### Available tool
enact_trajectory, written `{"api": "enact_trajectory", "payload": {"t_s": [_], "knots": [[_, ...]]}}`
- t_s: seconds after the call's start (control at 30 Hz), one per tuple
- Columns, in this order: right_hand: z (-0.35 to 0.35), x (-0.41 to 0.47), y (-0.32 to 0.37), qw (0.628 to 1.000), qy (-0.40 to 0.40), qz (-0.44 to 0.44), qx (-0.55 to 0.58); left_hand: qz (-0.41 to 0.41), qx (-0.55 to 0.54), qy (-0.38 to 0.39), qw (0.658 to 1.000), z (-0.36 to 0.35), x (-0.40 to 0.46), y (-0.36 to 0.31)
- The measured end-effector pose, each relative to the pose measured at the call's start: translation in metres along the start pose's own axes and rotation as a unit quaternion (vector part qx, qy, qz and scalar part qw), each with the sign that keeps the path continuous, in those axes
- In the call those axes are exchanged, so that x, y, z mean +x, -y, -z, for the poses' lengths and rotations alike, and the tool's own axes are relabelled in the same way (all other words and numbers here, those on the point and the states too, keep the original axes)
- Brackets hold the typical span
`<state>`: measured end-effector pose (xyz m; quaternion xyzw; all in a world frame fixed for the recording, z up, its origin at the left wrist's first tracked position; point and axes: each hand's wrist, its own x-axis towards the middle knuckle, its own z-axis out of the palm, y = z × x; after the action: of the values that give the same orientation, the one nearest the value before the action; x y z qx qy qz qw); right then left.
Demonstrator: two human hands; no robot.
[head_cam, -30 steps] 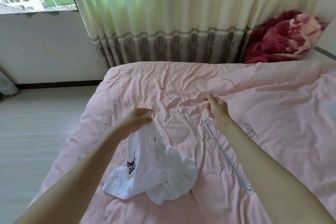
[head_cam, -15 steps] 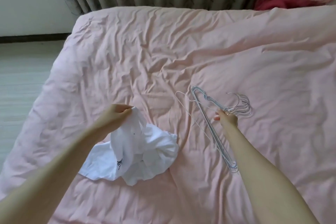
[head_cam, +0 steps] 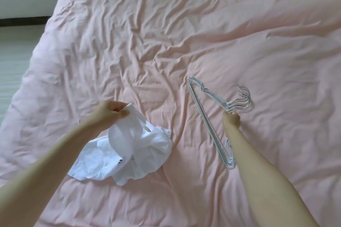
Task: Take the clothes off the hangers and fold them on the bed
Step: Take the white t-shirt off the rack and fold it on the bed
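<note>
Fingers (head_cam: 120,110) of left hand (head_cam: 108,114) pinch white shirt (head_cam: 129,153); right hand (head_cam: 231,119) grips hangers (head_cam: 208,121).

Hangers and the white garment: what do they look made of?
Hangers: thin wire, seemingly metal with a pale, slightly glossy coating; the hooks look bare silver.
White garment: soft matte fabric, probably cotton knit; it crumples in loose folds where the left hand pinches it.

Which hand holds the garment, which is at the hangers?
The left hand pinches the white garment; the right hand is at the neck of the wire hanger stack lying on the bed.
</note>
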<state>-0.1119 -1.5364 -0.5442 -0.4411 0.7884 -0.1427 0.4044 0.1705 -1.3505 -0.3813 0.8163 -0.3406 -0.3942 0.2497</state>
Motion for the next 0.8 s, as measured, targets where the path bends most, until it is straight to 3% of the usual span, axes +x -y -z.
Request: {"api": "enact_trajectory", "payload": {"t_s": [0.1, 0.23, 0.43, 0.67, 0.8], "knots": [[-0.004, -0.02, 0.002, 1.0, 0.02, 0.017, -0.004, 0.024, 0.005, -0.029, 0.999, -0.002, -0.001, 0.0], [-0.025, -0.077, 0.018, 0.982, 0.168, 0.086, 0.001, 0.019, 0.001, -0.024, 1.0, 0.008, -0.015, 0.001], [-0.061, -0.19, 0.055, 0.885, 0.364, 0.279, -0.085, -0.015, -0.006, -0.036, 0.999, 0.05, -0.053, 0.008], [-0.083, -0.28, 0.099, 0.818, 0.34, 0.421, -0.196, -0.114, -0.017, -0.088, 0.989, 0.127, -0.123, 0.007], [-0.084, -0.311, 0.109, 0.831, 0.238, 0.443, -0.236, -0.169, -0.019, -0.156, 0.973, 0.171, -0.156, 0.008]]}}
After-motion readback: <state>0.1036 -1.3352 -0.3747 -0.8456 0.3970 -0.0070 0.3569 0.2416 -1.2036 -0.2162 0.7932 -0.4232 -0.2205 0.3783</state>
